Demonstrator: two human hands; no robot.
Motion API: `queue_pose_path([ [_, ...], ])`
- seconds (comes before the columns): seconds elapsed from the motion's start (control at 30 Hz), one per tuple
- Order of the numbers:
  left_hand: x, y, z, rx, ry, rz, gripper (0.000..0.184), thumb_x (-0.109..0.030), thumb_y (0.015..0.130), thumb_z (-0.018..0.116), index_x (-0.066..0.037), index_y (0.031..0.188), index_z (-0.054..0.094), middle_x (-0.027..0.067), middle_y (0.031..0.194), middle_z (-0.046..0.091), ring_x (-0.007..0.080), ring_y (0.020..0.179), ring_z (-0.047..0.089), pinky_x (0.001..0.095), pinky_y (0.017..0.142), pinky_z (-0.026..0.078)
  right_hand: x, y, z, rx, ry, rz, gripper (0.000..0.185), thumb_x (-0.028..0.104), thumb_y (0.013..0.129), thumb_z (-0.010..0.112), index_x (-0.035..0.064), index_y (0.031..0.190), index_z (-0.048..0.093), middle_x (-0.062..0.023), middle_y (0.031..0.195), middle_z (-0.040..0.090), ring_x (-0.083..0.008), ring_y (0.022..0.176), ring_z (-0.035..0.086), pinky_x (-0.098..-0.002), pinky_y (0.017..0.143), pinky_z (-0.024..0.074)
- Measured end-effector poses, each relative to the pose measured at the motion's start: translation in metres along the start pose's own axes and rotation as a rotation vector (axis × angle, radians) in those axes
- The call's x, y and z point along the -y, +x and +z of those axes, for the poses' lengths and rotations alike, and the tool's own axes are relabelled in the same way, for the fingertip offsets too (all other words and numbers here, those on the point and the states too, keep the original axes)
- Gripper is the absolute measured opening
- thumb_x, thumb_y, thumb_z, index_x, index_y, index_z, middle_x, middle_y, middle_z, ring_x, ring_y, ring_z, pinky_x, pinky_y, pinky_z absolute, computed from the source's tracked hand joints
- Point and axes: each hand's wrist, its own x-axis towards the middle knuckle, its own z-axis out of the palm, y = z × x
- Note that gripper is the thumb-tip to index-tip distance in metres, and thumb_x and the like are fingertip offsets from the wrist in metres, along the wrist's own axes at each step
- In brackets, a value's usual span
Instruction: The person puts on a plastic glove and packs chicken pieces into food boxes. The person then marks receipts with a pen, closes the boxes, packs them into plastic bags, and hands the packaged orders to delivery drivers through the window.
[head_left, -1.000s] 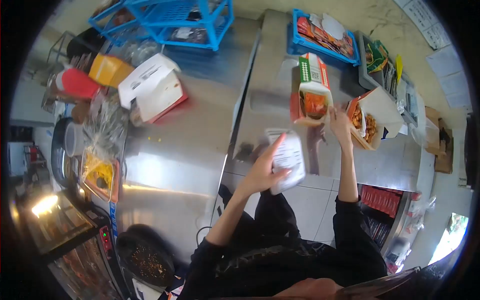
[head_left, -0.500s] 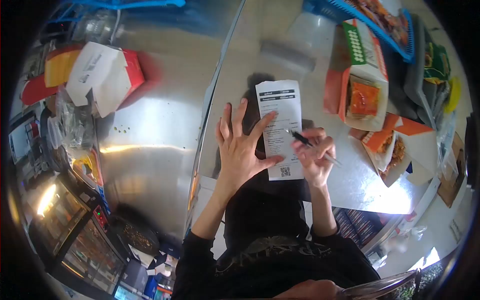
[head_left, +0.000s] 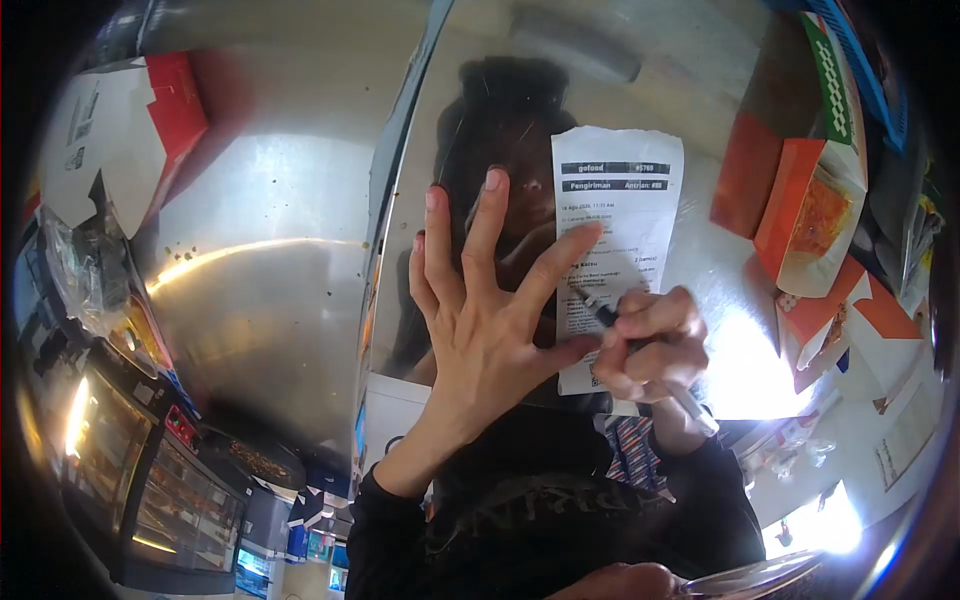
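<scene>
Receipt on metal ctr nr boxes

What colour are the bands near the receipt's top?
The bands on the white receipt are black, showing best in the head view.

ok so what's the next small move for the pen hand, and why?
Probably a short stroke of the slim pen with a black front section on the white printed paper receipt: the right hand has its tip at the printed lines, and the left hand has thumb and index finger over the receipt, seemingly steadying it. Can't tell whether the tip touches yet.
</scene>
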Motion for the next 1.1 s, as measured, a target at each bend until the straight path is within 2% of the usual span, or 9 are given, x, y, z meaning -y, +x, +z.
queue_pose_path([
  [0.2, -0.001, 0.000, -0.001, 0.024, 0.013, -0.004, 0.088, -0.035, 0.041, 0.084, -0.041, 0.122, 0.052, 0.0094, 0.149, 0.016, 0.0407, 0.135, 0.007, 0.0560, 0.102, 0.012, 0.000, 0.002, -0.010, -0.021, 0.103, -0.059, 0.036, -0.019, 0.066, 0.052, 0.0108, 0.056, 0.035, -0.0096, 0.084, 0.041, -0.0088, 0.045, 0.032, -0.0250, 0.040, 0.0226],
  [0.4, 0.001, -0.001, 0.001, 0.008, 0.029, 0.028, 0.093, -0.039, 0.038, 0.085, -0.042, 0.124, 0.049, 0.0102, 0.149, 0.014, 0.0408, 0.135, 0.006, 0.0572, 0.102, 0.011, 0.006, -0.007, -0.009, -0.027, -0.041, -0.062, 0.038, -0.018, 0.069, 0.054, 0.0113, 0.055, 0.034, -0.0098, 0.084, 0.043, -0.0116, 0.050, 0.041, -0.0245, 0.041, 0.0317],
  [0.43, 0.001, -0.001, 0.000, 0.017, 0.038, 0.035, 0.095, -0.040, 0.037, 0.085, -0.042, 0.125, 0.048, 0.0105, 0.149, 0.014, 0.0408, 0.135, 0.006, 0.0576, 0.102, 0.011, 0.012, -0.012, -0.004, -0.299, 0.121, 0.037, 0.036, -0.016, 0.067, 0.058, 0.0110, 0.055, 0.037, -0.0111, 0.086, 0.045, -0.0119, 0.053, 0.045, -0.0240, 0.043, 0.0339],
  [0.53, 0.002, -0.003, -0.003, 0.061, 0.037, 0.041, 0.097, -0.043, 0.038, 0.084, -0.043, 0.127, 0.046, 0.0113, 0.150, 0.013, 0.0411, 0.136, 0.006, 0.0584, 0.102, 0.011, 0.010, -0.014, -0.012, -0.411, 0.025, 0.131, 0.043, -0.017, 0.068, 0.061, 0.0127, 0.056, 0.032, -0.0091, 0.085, 0.045, -0.0108, 0.049, 0.045, -0.0236, 0.039, 0.0374],
  [0.6, 0.000, -0.003, -0.004, 0.068, 0.040, 0.035, 0.097, -0.044, 0.038, 0.084, -0.043, 0.127, 0.046, 0.0116, 0.150, 0.013, 0.0414, 0.136, 0.006, 0.0585, 0.102, 0.011, 0.009, -0.006, -0.016, 0.005, -0.090, 0.054, 0.045, -0.016, 0.068, 0.063, 0.0123, 0.055, 0.031, -0.0084, 0.084, 0.046, -0.0105, 0.051, 0.047, -0.0237, 0.039, 0.0370],
  [0.87, 0.003, -0.002, 0.001, 0.019, 0.083, 0.058, 0.097, -0.046, 0.039, 0.083, -0.042, 0.128, 0.045, 0.0127, 0.149, 0.014, 0.0428, 0.135, 0.008, 0.0583, 0.102, 0.010, -0.004, -0.014, -0.006, 0.033, -0.065, -0.226, 0.034, -0.020, 0.060, 0.055, 0.0096, 0.053, 0.040, -0.0107, 0.080, 0.049, -0.0096, 0.038, 0.039, -0.0237, 0.032, 0.0253],
  [0.93, 0.005, -0.002, 0.000, 0.042, 0.132, 0.111, 0.090, -0.059, 0.047, 0.077, -0.034, 0.129, 0.047, 0.0167, 0.148, 0.013, 0.0437, 0.135, 0.002, 0.0580, 0.103, 0.007, -0.001, -0.021, -0.008, -0.056, -0.065, -0.170, 0.032, -0.018, 0.059, 0.056, 0.0089, 0.054, 0.041, -0.0113, 0.080, 0.051, -0.0101, 0.037, 0.040, -0.0225, 0.032, 0.0246],
  [1.0, 0.005, -0.001, 0.000, 0.041, 0.131, 0.111, 0.092, -0.056, 0.046, 0.078, -0.034, 0.129, 0.047, 0.0171, 0.148, 0.012, 0.0441, 0.135, 0.002, 0.0582, 0.103, 0.007, -0.002, -0.021, -0.010, 0.092, -0.075, -0.280, 0.033, -0.018, 0.059, 0.056, 0.0093, 0.053, 0.039, -0.0115, 0.081, 0.052, -0.0094, 0.038, 0.041, -0.0224, 0.032, 0.0241],
  [1.1, 0.003, -0.004, -0.003, 0.047, 0.123, 0.122, 0.095, -0.053, 0.044, 0.080, -0.033, 0.131, 0.045, 0.0181, 0.148, 0.013, 0.0447, 0.135, 0.002, 0.0588, 0.103, 0.006, 0.019, -0.027, -0.019, -0.006, -0.247, -0.093, 0.030, -0.012, 0.060, 0.062, 0.0093, 0.056, 0.042, -0.0079, 0.068, 0.051, -0.0135, 0.043, 0.047, -0.0259, 0.038, 0.0345],
])
